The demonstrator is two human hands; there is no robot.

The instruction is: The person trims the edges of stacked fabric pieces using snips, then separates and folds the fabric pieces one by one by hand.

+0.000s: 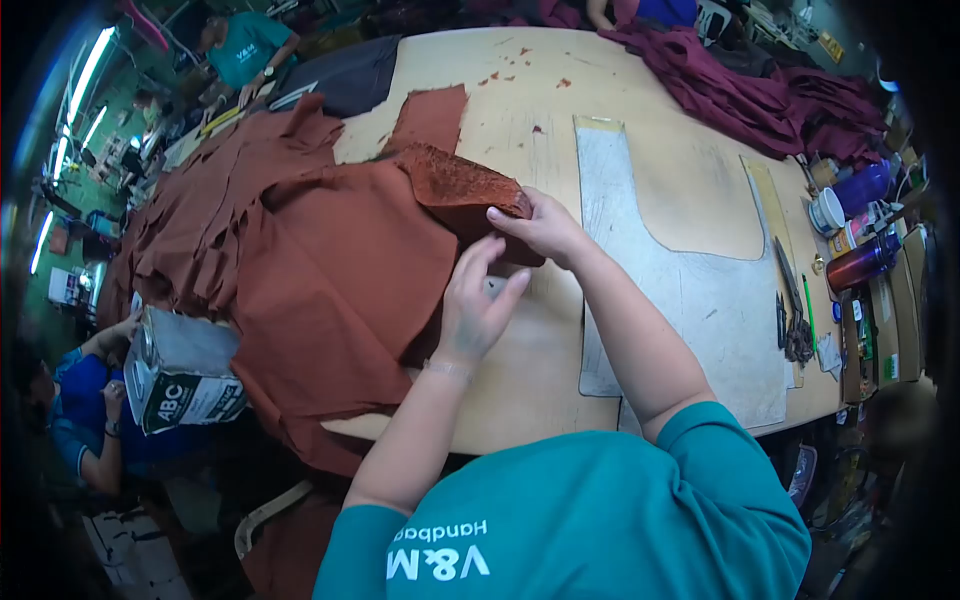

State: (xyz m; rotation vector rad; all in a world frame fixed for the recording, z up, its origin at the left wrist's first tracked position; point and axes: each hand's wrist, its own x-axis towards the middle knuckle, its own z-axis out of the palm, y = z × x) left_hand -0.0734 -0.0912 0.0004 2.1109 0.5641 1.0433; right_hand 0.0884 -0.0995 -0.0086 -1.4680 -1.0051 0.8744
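Rust-brown cloth (335, 265) spreads over the table's (520, 375) left side; the left hand (480, 302) is beside it, thumb apart from loosely curved fingers; the right hand (540, 228) pinches a frayed, lifted cloth edge (470, 188) between thumb and fingers; farther right lie a pale cutting template (680, 330) and shears (797, 335).

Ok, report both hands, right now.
Left hand: open, fingers loosely bent; whether it touches anything can't be told.
Right hand: closed on the rust-brown material.

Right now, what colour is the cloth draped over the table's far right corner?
Deep maroon cloth, seen in the head view.
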